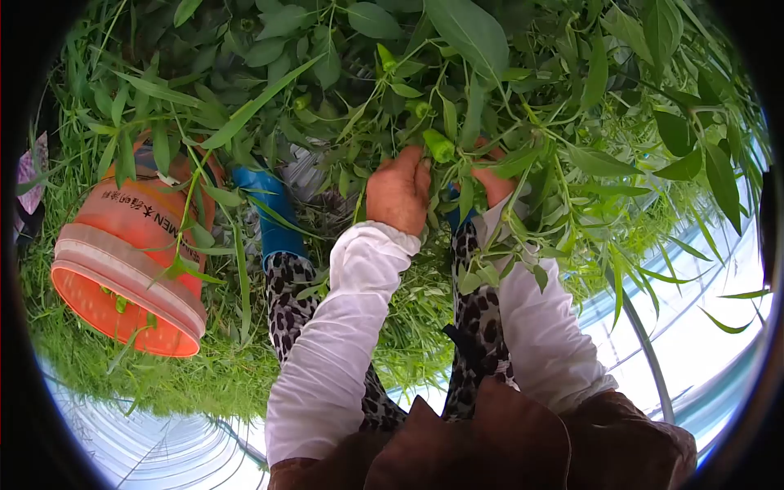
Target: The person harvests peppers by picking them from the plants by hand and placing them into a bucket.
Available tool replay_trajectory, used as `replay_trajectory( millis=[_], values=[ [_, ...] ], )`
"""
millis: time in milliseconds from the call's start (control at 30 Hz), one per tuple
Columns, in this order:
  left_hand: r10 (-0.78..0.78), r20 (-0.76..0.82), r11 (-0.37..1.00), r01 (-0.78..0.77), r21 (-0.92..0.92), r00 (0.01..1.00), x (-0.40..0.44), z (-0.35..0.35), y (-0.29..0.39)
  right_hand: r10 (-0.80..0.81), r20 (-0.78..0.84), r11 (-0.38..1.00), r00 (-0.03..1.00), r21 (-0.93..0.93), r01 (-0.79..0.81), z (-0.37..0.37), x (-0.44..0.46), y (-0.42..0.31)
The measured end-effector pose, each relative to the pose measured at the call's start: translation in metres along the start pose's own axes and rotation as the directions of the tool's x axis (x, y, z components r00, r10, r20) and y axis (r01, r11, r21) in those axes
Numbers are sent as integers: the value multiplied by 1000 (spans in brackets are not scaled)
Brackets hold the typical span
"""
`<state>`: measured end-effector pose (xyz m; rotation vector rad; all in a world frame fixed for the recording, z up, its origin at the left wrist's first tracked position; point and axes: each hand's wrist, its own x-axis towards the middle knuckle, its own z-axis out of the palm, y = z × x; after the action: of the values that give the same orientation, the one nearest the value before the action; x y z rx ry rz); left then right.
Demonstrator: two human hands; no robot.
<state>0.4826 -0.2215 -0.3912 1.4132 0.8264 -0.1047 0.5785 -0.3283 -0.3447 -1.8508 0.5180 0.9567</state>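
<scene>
A light green pepper (438,145) hangs on the plant between my two hands. My left hand (398,191) is closed beside it, fingers bent in among the leaves; what they hold, if anything, is hidden. On the pepper's other side is my right hand (493,173), partly covered by leaves, its fingers curled near the stems. What it grips cannot be made out. More small peppers (386,58) hang higher up among the leaves.
An orange bucket (131,249) with a few green peppers inside lies tilted in the grass at the left. Blue boots (273,214) stand below the plants. Leafy branches (604,159) spread across the top and right. A grey pole (645,351) is at the lower right.
</scene>
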Motion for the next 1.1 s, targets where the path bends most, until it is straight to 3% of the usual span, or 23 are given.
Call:
replay_trajectory(
  millis=[67, 100, 167, 200, 233, 267, 333, 400, 467, 500, 533, 600, 700, 833, 933, 1033, 1100],
  values=[
    [-40, -7, 987, 38, -157, 999, -11, 12, -4, -105, 48, 976, 993, -187, 112, 1, -11, -8],
    [-41, -8, 986, 39, -160, 999, -12, 14, -1, -70, 22, 977, 997, -201, 73, -1, -13, -7],
    [-28, -26, 957, 19, -290, 999, -10, 19, 4, 120, 147, 992, 982, -42, -115, -11, -27, -7],
    [-31, -26, 954, 22, -299, 999, -7, 20, 3, 122, 144, 992, 982, -50, -116, -12, -34, -1],
    [-228, 81, 873, 241, -424, 970, -3, 23, -1, 14, 153, 991, 988, -137, 8, -9, -40, 7],
    [-202, 96, 859, 224, -460, 975, -3, 25, -5, -95, 176, 967, 980, -219, 133, -5, -45, 12],
    [-178, 103, 841, 206, -501, 979, -3, 29, -16, -45, 151, 963, 988, -256, 83, 18, -51, -10],
    [72, 163, 891, 11, -455, 984, -8, 32, -29, -425, 342, 802, 838, -288, 524, 45, -46, -20],
    [157, 178, 903, -69, -424, 971, -11, 34, -31, -608, 563, 510, 560, -264, 819, 74, -28, -37],
    [174, 168, 908, -92, -408, 970, -10, 37, -31, -579, 659, 354, 480, -328, 876, 84, -9, -43],
    [174, 152, 914, -102, -392, 973, -9, 42, -26, -497, 731, 204, 467, -424, 882, 88, 12, -45],
    [167, 118, 926, -114, -360, 979, -3, 58, -11, -267, 776, -43, 571, -601, 798, 85, 58, -44],
    [182, 80, 934, -147, -325, 980, 3, 76, 6, -75, 733, -245, 677, -671, 700, 51, 86, -50],
    [211, -32, 943, -213, -255, 977, 7, 71, 12, 17, 670, -329, 743, -698, 636, 11, 84, -62],
    [312, -274, 946, -323, 3, 910, 7, 39, 9, 34, 647, -375, 762, -698, 610, -3, 81, -66],
    [287, -426, 952, -204, 229, 858, 14, 6, -14, 44, 637, -418, 770, -688, 593, -11, 86, -64],
    [123, -377, 980, -52, 192, 918, 19, 2, -46, 59, 636, -450, 769, -671, 590, -13, 97, -61]
  ],
)
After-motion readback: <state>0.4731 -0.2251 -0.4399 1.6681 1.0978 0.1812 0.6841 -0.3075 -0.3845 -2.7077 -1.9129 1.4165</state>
